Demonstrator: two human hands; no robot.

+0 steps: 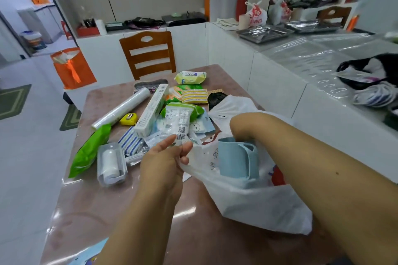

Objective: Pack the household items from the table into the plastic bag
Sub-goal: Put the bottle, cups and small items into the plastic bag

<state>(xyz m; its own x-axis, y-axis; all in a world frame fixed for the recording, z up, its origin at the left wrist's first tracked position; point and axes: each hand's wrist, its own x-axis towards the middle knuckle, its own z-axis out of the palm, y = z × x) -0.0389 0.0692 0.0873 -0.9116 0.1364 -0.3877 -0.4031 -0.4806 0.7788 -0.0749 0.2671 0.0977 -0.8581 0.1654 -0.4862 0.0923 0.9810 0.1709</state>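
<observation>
A white plastic bag lies open on the brown table at the right. My left hand pinches the bag's near rim and holds the mouth open. My right hand reaches down into the bag, wrist bent, its fingers hidden behind a light blue cup that stands in the bag's mouth. Whether those fingers grip the cup cannot be told. Household items lie in a heap beyond the bag: a film roll, a long white box, a yellow tape measure and a green pouch.
A clear case with a white roll lies at the left front. Sponges and a wipes pack lie farther back. A wooden chair stands behind the table, a white counter runs along the right.
</observation>
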